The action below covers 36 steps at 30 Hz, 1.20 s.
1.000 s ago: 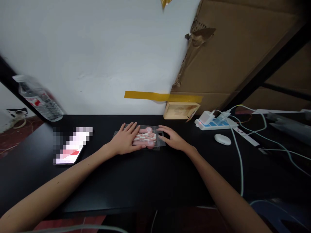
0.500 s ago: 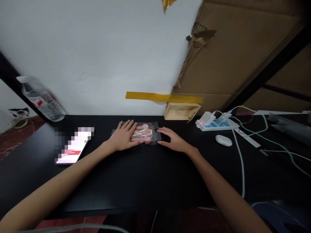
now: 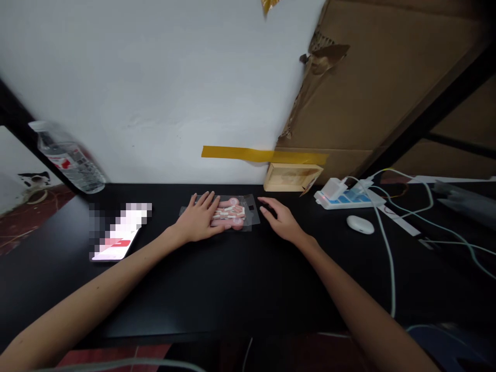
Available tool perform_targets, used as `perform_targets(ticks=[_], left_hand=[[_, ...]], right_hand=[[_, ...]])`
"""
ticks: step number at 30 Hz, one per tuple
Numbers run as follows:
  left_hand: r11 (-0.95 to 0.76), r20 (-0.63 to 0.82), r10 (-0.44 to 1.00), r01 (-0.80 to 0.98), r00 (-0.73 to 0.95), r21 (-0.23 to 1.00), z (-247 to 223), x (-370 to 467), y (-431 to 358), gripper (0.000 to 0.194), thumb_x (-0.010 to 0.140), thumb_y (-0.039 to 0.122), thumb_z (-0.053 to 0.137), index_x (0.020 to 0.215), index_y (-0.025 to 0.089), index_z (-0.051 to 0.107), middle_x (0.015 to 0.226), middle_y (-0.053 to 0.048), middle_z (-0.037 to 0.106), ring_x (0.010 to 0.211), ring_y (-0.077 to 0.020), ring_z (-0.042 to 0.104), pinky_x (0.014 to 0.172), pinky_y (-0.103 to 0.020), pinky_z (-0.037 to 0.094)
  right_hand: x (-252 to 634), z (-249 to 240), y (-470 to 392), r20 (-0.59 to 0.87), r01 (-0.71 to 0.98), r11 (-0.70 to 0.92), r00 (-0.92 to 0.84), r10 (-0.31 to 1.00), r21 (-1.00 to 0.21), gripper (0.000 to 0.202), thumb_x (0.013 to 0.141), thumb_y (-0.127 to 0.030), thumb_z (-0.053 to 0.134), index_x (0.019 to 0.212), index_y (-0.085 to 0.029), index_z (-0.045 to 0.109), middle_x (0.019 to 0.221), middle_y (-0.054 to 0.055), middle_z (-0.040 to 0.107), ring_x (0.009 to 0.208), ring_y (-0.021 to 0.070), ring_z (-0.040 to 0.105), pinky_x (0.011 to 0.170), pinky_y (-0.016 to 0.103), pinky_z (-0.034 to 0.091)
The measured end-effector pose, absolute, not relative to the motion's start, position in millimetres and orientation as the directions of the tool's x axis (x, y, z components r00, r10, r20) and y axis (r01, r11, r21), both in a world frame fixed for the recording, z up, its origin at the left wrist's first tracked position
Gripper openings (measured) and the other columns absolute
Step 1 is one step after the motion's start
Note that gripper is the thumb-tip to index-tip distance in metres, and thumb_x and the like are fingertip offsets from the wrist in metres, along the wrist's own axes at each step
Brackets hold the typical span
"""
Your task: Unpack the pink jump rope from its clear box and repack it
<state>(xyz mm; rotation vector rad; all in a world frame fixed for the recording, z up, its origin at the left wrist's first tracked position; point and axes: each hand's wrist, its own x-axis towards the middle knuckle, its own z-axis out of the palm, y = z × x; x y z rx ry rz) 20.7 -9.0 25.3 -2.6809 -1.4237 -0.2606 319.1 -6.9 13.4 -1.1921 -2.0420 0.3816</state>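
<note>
A clear plastic packet with pink and white pieces inside lies flat on the black table. What exactly the pieces are, I cannot make out. My left hand rests palm down over the packet's left part, fingers spread, hiding some of it. Just off the packet's right edge is my right hand, its fingers apart and curved, holding nothing.
A phone with a lit screen lies at left, a water bottle behind it. Toward the right are a shallow wooden box, a power strip with plugs and cables, and a white earbud case.
My right hand has drawn slightly right, off the packet's edge, and its fingers have come clear of the plastic. My left hand stays on the packet.
</note>
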Motion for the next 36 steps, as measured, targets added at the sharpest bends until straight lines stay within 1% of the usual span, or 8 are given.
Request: perform_targets(ticks=[3, 6, 13, 17, 21, 24, 30, 36], left_hand=[[-0.567, 0.214, 0.806, 0.824, 0.552, 0.009, 23, 20, -8, 0.091, 0.091, 0.080, 0.029, 0.156, 0.016, 0.029, 0.161, -0.019, 0.032, 0.150, -0.0378, 0.026, 0.119, -0.059, 0.017], [-0.570, 0.218, 0.804, 0.821, 0.554, 0.015, 22, 20, -8, 0.092, 0.091, 0.080, 0.030, 0.156, 0.016, 0.029, 0.161, -0.020, 0.032, 0.149, -0.0382, 0.026, 0.119, -0.059, 0.016], [-0.566, 0.205, 0.808, 0.824, 0.552, 0.010, 24, 22, -10, 0.092, 0.092, 0.077, 0.031, 0.156, 0.011, 0.029, 0.160, -0.022, 0.031, 0.150, -0.0393, 0.025, 0.119, -0.060, 0.016], [-0.578, 0.208, 0.799, 0.816, 0.565, 0.004, 24, 21, -9, 0.092, 0.092, 0.077, 0.030, 0.156, 0.012, 0.027, 0.161, -0.022, 0.030, 0.149, -0.0407, 0.024, 0.118, -0.061, 0.016], [-0.579, 0.180, 0.802, 0.816, 0.569, -0.002, 24, 20, -8, 0.102, 0.085, 0.084, 0.037, 0.157, 0.013, 0.025, 0.161, -0.023, 0.028, 0.149, -0.0420, 0.024, 0.118, -0.063, 0.015], [-0.572, 0.172, 0.808, 0.820, 0.564, -0.002, 25, 19, -7, 0.104, 0.082, 0.085, 0.042, 0.158, 0.016, 0.024, 0.162, -0.021, 0.028, 0.149, -0.0415, 0.024, 0.118, -0.063, 0.013], [-0.575, 0.151, 0.810, 0.818, 0.567, 0.009, 28, 19, -8, 0.100, 0.086, 0.084, 0.036, 0.157, 0.015, 0.025, 0.161, -0.022, 0.030, 0.149, -0.0411, 0.024, 0.118, -0.062, 0.014], [-0.586, 0.177, 0.799, 0.811, 0.575, 0.010, 30, 19, -8, 0.096, 0.087, 0.083, 0.035, 0.156, 0.017, 0.027, 0.156, -0.023, 0.037, 0.146, -0.0406, 0.029, 0.116, -0.064, 0.017]], right_hand=[[322, 19, -9, 0.471, 0.583, 0.563, -0.321, 0.822, -0.585, 0.046, 0.102, -0.050, 0.041, 0.141, -0.031, 0.056, 0.144, 0.007, 0.058, 0.136, 0.0282, 0.051, 0.116, 0.052, 0.038], [320, 18, -13, 0.392, 0.610, 0.582, -0.430, 0.813, -0.539, 0.049, 0.100, -0.052, 0.046, 0.144, -0.032, 0.054, 0.155, 0.006, 0.048, 0.144, 0.0283, 0.042, 0.119, 0.055, 0.032], [312, 5, -17, 0.220, 0.621, 0.598, -0.578, 0.786, -0.507, 0.060, 0.101, -0.058, 0.039, 0.151, -0.026, 0.045, 0.162, 0.009, 0.035, 0.153, 0.0292, 0.024, 0.123, 0.057, 0.025], [312, 1, -17, 0.198, 0.626, 0.590, -0.582, 0.789, -0.509, 0.059, 0.102, -0.058, 0.036, 0.153, -0.029, 0.042, 0.164, 0.006, 0.032, 0.154, 0.0283, 0.022, 0.124, 0.057, 0.023], [312, 1, -17, 0.183, 0.644, 0.582, -0.578, 0.795, -0.496, 0.060, 0.102, -0.060, 0.035, 0.154, -0.030, 0.041, 0.165, 0.005, 0.031, 0.154, 0.0288, 0.020, 0.124, 0.057, 0.022], [311, 1, -17, 0.174, 0.666, 0.561, -0.556, 0.812, -0.491, 0.064, 0.101, -0.063, 0.034, 0.153, -0.027, 0.044, 0.164, 0.007, 0.032, 0.153, 0.0290, 0.022, 0.124, 0.055, 0.023], [313, 0, -14, 0.184, 0.716, 0.488, -0.462, 0.867, -0.499, 0.072, 0.098, -0.068, 0.036, 0.153, -0.023, 0.043, 0.161, 0.011, 0.038, 0.152, 0.0308, 0.025, 0.124, 0.057, 0.023], [314, 2, -12, 0.149, 0.733, 0.443, -0.433, 0.889, -0.516, 0.075, 0.097, -0.069, 0.036, 0.145, -0.014, 0.054, 0.160, 0.017, 0.038, 0.152, 0.0334, 0.025, 0.124, 0.058, 0.022]])
